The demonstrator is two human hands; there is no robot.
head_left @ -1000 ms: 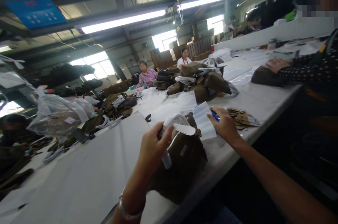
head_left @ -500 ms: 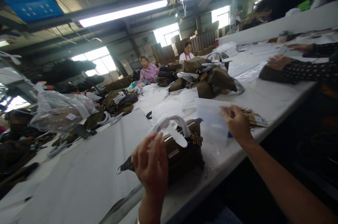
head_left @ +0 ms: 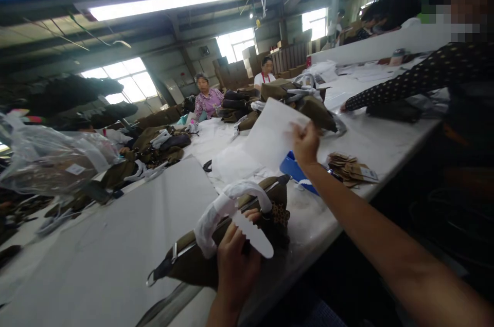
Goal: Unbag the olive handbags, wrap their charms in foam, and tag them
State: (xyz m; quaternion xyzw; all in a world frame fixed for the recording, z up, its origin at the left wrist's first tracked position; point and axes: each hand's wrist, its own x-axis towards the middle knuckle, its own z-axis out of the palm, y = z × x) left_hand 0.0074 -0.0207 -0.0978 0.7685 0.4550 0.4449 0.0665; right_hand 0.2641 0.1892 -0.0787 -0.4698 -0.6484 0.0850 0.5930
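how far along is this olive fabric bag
Looks done: the bag has its arched handle wrapped in white. In hand: the right hand holds a thin white rectangular sheet; the left hand is at the bag. Perhaps left: the sheet is off the bag, and brown card tags lie loose.

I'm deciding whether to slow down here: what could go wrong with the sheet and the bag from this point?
The right hand holds the white sheet by one side, so its free end might bend or snag.

The right forearm passes close to the brown tags and might brush them.

The olive bag sits near the edge of the table; a push from the left hand could tip it.
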